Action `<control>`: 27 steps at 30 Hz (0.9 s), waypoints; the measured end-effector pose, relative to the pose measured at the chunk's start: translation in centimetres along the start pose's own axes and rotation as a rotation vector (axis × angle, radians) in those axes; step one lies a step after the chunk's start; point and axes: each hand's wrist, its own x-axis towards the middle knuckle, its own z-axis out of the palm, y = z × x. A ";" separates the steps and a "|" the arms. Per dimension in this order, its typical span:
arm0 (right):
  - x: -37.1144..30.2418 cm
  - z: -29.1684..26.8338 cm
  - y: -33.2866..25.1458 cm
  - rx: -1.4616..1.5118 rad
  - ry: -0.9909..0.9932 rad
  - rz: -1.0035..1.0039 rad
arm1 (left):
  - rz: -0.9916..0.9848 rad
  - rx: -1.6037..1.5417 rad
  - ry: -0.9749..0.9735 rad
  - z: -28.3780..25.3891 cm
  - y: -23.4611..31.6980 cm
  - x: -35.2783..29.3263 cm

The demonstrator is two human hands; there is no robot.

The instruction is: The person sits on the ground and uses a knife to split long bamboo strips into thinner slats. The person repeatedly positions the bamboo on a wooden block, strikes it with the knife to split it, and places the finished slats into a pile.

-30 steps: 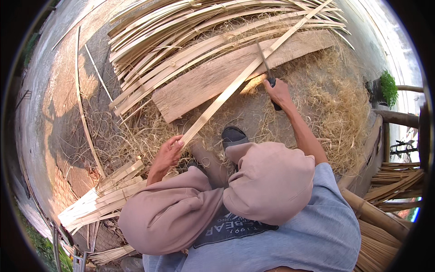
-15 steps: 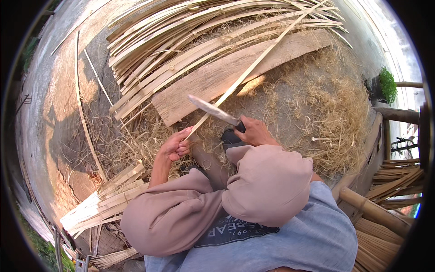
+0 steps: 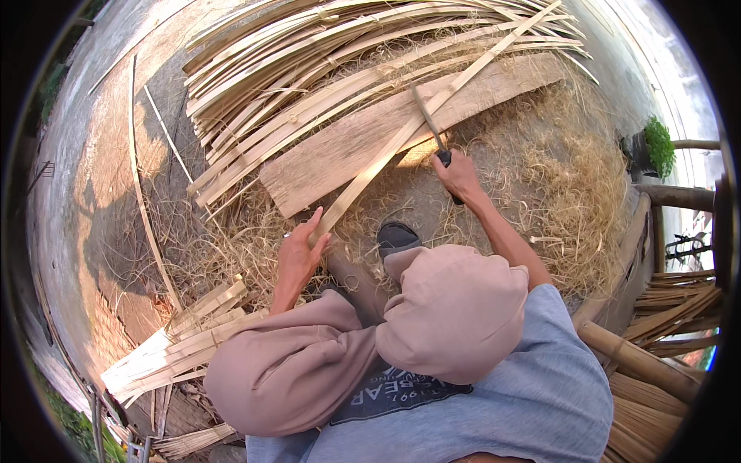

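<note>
A long, pale bamboo strip (image 3: 378, 163) slants from near my knees up to the far right, crossing over a flat wooden board (image 3: 332, 168). Its near end sits in my left hand (image 3: 299, 251), with thumb and fingers closed around it. My right hand (image 3: 458, 174) grips the black handle of a knife (image 3: 429, 116). The narrow blade points away and to the left, lying across the strip above the board. Whether the edge touches the strip I cannot tell.
Many split bamboo strips (image 3: 262, 85) lie beyond the board. Curly shavings (image 3: 571, 208) cover the ground at right and around my feet. A bundle of wider strips (image 3: 177, 347) lies at lower left. Bamboo poles (image 3: 637, 359) and a green plant (image 3: 658, 145) stand on the right.
My right hand has moved the knife away from me, far along the strip and to the right. The strip has turned to show its broad face; my left hand has shifted slightly.
</note>
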 end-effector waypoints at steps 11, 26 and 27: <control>-0.8 -2.6 1.7 -0.216 0.107 -0.038 | -0.210 -0.260 -0.187 -0.2 -1.1 1.2; -1.8 -3.2 -1.2 -0.199 -0.081 -0.181 | -0.422 -0.228 -0.228 -6.9 -5.0 -7.3; 1.2 -4.0 1.2 -0.258 -0.010 -0.107 | -0.433 -0.189 -0.209 -7.7 -4.8 -8.1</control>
